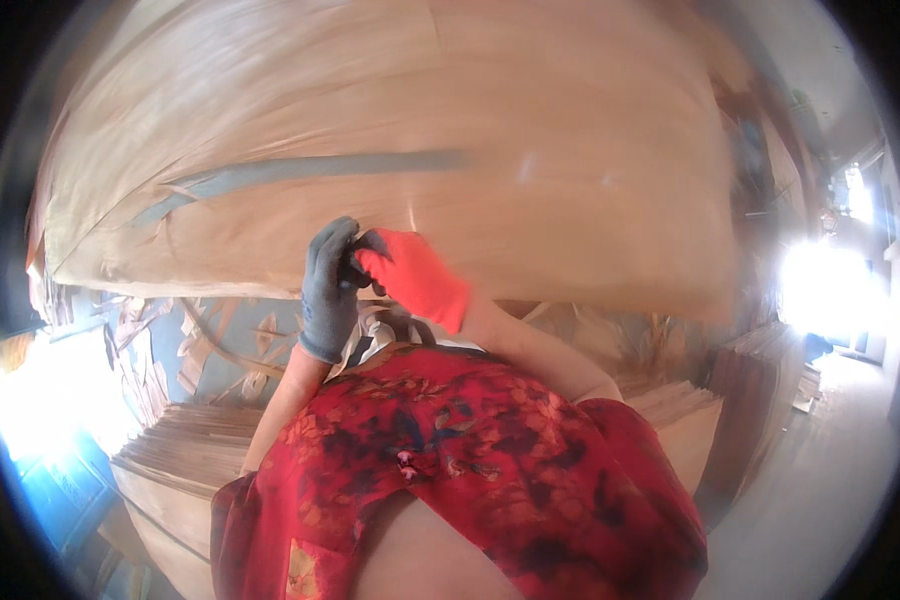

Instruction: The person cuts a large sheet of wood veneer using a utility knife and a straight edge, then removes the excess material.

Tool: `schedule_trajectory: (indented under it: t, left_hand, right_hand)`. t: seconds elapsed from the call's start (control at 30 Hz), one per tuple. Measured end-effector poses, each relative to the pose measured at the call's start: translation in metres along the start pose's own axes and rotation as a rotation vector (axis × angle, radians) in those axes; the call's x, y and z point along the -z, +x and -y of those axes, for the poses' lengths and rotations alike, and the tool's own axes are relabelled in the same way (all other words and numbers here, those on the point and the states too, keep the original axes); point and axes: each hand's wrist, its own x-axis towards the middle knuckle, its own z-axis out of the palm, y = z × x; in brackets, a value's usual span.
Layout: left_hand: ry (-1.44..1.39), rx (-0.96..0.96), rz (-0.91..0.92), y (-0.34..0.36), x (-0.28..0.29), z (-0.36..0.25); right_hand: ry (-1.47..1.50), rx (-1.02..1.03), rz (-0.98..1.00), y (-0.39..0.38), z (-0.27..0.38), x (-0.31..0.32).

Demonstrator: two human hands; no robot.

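Both hands meet in front of my body, over the near edge of a large pale-brown sheet of wood veneer [590, 220]. My left hand [328, 290] wears a grey glove, its fingers bent together and touching the right hand. My right hand [410, 275], in a bright red-orange glove with dark fingertips, is closed against the left fingers. Whatever lies between the fingers, if anything, is hidden. A long grey-blue strip [320, 172] runs across the veneer beyond the hands; whether it is a gap or something lying on top, I cannot tell.
Stacks of thin wood sheets stand at the lower left [185, 440] and right [685, 405] beside me. Torn veneer scraps [200, 345] lie on the floor below the sheet's near edge. A walkway [820, 480] runs along the right, with bright light behind it.
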Motion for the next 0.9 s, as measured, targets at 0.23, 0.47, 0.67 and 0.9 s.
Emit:
schedule_trajectory:
  t: [0.23, 0.47, 0.67, 0.9]
  left_hand:
    - [-0.217, 0.048, 0.126, 0.014, -0.008, -0.005]
    - [0.179, -0.294, 0.13, 0.029, -0.023, -0.013]
    - [-0.725, 0.222, -0.165, 0.041, -0.03, -0.019]
    - [-0.457, 0.267, 0.08, 0.047, -0.014, -0.015]
  right_hand:
    - [0.742, -0.124, 0.384, 0.013, -0.039, 0.028]
    - [1.05, -0.29, 0.552, 0.007, -0.075, 0.061]
    - [0.226, 0.226, 0.096, 0.021, -0.06, 0.054]
    - [0.132, 0.083, 0.286, 0.065, -0.078, 0.038]
